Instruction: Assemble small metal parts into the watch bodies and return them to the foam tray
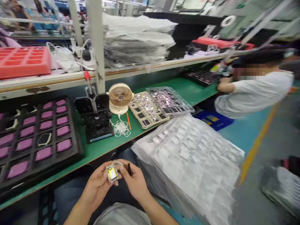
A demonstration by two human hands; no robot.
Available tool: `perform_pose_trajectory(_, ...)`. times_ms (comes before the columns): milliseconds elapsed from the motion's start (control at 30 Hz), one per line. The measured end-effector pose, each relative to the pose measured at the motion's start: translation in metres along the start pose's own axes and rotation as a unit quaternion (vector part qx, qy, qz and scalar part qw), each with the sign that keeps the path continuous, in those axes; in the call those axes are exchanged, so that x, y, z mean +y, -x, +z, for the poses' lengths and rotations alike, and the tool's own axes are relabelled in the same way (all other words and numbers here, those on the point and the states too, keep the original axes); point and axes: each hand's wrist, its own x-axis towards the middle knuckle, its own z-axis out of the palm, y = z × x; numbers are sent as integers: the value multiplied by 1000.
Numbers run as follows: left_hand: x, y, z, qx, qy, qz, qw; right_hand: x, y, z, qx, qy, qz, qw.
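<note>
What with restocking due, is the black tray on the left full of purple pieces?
Not quite full: most compartments of the black tray hold purple pieces, but a few hold pale-rimmed frames instead.

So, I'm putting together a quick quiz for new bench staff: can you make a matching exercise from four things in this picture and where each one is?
Things
1. fan
2. orange pen
3. black tray
4. small part

Places
A. held between the left hand and the right hand
B. at the left end of the green bench, holding purple pads
C. standing next to the white post
D. lying flat between the white cord and the beige tray

Pairs: 1-C, 2-D, 3-B, 4-A
</note>
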Motion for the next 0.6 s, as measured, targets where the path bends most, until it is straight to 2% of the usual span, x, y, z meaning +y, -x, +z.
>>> perform_pose_trajectory(167,4,8,-7,23,7,35,999,-6,-7,5,-74,23,34,996)
perform_pose_trajectory(267,6,10,-9,15,8,44,999,-13,-7,7,-110,15,38,993)
perform_pose_trajectory(467,9,12,-10,0,-16,34,999,-22,-7,8,-101,1,50,994)
perform_pose_trajectory(600,8,12,-11,-12,-30,31,999,-18,-9,4,-123,-38,133,983)
